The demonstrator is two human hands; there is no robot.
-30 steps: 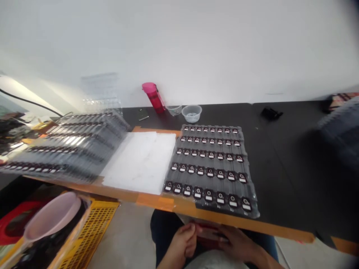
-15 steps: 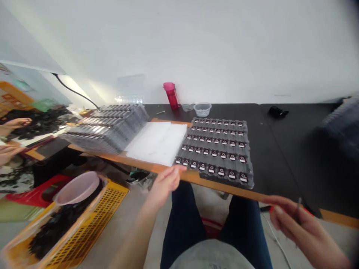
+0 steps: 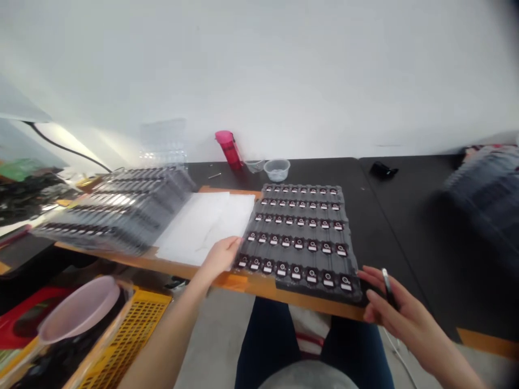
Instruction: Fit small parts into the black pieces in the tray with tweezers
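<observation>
Right hand (image 3: 395, 302), now at tray (image 3: 294, 230) corner, left hand (image 3: 222, 256) opposite (fingers bent)

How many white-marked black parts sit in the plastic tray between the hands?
40: the white-marked black parts lie across the plastic tray in five rows of eight, near edge to far. None looks hidden.

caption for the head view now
Left hand and right hand at opposite sides of a filled tray, white sheets alongside.
</observation>
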